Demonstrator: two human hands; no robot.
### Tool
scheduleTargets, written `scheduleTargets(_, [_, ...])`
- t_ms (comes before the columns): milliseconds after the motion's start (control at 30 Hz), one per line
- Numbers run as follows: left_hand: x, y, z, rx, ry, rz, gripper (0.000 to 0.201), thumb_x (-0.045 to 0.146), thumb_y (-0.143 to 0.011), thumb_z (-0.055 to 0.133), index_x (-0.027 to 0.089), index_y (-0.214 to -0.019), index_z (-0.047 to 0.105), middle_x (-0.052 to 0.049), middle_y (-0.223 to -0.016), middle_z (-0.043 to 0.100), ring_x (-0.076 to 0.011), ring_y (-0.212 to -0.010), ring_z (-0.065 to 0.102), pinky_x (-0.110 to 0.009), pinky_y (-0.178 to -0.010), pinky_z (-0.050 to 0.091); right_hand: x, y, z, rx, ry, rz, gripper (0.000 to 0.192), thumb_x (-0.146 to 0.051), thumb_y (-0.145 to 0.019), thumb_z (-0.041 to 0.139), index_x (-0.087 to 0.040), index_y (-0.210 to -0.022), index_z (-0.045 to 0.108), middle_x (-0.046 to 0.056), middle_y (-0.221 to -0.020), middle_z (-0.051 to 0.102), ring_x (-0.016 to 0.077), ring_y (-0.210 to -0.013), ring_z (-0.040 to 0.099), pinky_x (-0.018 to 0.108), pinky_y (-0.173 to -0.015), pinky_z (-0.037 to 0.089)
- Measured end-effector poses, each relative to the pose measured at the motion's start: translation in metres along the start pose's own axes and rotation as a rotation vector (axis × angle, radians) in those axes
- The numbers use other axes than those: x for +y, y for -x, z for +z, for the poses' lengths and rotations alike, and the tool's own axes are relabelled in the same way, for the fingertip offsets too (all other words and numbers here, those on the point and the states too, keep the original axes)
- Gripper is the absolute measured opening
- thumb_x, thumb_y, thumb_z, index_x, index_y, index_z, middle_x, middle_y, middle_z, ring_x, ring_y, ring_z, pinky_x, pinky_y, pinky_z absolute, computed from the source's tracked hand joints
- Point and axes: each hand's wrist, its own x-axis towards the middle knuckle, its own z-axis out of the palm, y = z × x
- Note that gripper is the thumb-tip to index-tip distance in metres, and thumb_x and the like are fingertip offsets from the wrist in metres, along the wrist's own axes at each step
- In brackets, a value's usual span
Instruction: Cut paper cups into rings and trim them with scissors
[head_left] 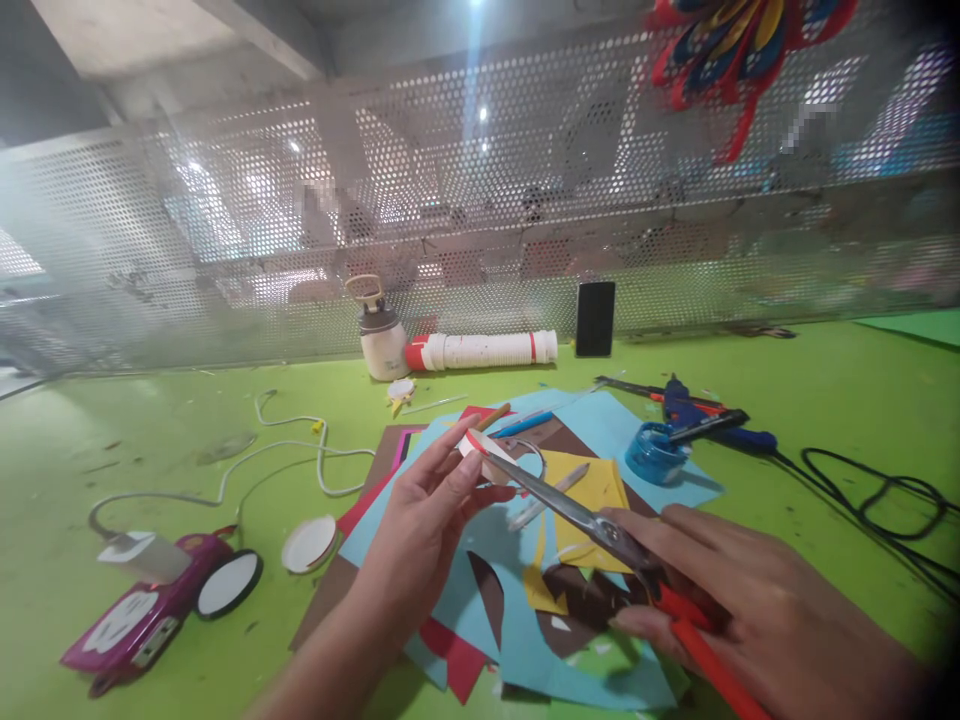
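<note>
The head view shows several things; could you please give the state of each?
Left hand: pinching white piece
Right hand: gripping scissors
White piece: at scissors' tip
Scissors: held, blade opening unclear
Phone: upright, screen dark
Bottle: upright, lid on
Tube: on its side
Glue gun: lying down
Charger: cable attached
Blue paper: cut

Worn on the head, the one camera looks forward and down, close over the left hand point(427, 515) and right hand point(742, 570), across the desk point(176, 412) to the perforated screen point(442, 115) behind.
</note>
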Motion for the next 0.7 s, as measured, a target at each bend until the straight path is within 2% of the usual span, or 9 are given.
scheduleTargets(200, [0.001,0.0011,0.002,-0.022,0.007,-0.012,0.038,0.029,-0.083,0.078,0.021,-0.12,0.073,-0.007,-0.102,0.077,-0.0196,-0.093,0.071,-0.031,-0.08,0.06,-0.0019,0.0012,0.0012,-0.007,-0.008,0.005,0.041,-0.055,-0.098,0.051,-0.027,-0.129,0.051,0.007,-0.098,0.071,0.0246,-0.082,0.073,0.037,-0.066,0.062])
scheduleTargets(400, [0.0,0.0045,0.0023,0.016,0.001,-0.033,0.045,0.029,-0.083,0.078,0.022,-0.127,0.067,-0.009,-0.113,0.076,-0.0208,-0.096,0.071,-0.035,-0.086,0.059,-0.0012,0.0019,0.0026,-0.002,0.012,0.002,0.038,-0.053,-0.1,0.047,-0.029,-0.129,0.049,0.009,-0.103,0.074,0.028,-0.087,0.075,0.044,-0.069,0.065])
scheduleTargets(700, [-0.0035,0.002,0.0012,0.038,0.013,-0.01,0.048,0.029,-0.083,0.078,0.02,-0.128,0.066,-0.008,-0.104,0.077,-0.0183,-0.089,0.07,-0.034,-0.084,0.059,-0.0047,0.0024,-0.0004,0.024,0.06,-0.018,0.038,-0.054,-0.102,0.042,-0.025,-0.124,0.053,0.011,-0.102,0.075,0.028,-0.086,0.076,0.041,-0.066,0.066])
